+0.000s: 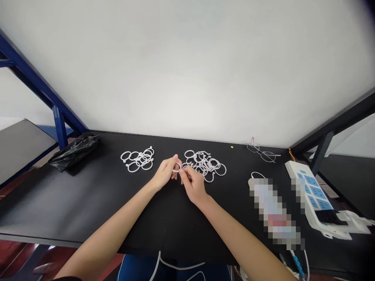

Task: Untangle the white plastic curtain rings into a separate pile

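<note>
Fingers of the left hand (164,172) and right hand (193,183) pinch a white ring (179,165) at the person's twelve o'clock, between looped piles at nine (143,159) and three (207,164), and I'd judge it light, smooth and springy, best gripped by opposite rims.

We see fairly bright, even light, strongest in a pale glow on the middle of the wall (187,107); a dull sheen greys the left of the bench (32,205), and the plastic bag (76,153) glints. We notice wide-angle stretching toward the edges; the top right corner is dark; blocky pixels obscure a patch at right.
</note>
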A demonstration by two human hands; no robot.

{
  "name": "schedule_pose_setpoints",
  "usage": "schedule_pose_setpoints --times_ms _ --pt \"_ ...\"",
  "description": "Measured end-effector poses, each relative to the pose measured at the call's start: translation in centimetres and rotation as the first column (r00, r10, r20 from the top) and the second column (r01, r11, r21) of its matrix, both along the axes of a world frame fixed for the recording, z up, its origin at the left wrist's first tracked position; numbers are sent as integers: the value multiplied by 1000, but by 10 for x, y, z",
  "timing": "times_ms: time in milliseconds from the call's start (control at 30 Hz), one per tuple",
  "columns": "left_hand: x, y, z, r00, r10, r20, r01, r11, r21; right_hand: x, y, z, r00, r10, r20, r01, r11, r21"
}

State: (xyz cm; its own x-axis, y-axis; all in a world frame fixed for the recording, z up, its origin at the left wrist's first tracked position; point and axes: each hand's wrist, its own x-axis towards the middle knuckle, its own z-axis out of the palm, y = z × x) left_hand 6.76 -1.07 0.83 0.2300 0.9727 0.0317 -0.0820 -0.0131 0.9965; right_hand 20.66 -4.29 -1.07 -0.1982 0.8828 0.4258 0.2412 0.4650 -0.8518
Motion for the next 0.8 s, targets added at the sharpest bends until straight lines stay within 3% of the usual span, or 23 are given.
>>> schedule_pose_setpoints --times_ms 233,533,800 --pt "1 -1 -2 999 0 34 -1 1000 20 1 -1 1 986 -99 137 89 993 80" --pt "3 -2 -4 1000 -20 -22 20 1000 -20 1 -3 -1 979 -137 153 118 985 124" --pt "5 -8 -23 985 -11 -172 26 996 82 4 4 -5 979 -204 27 204 979 6"
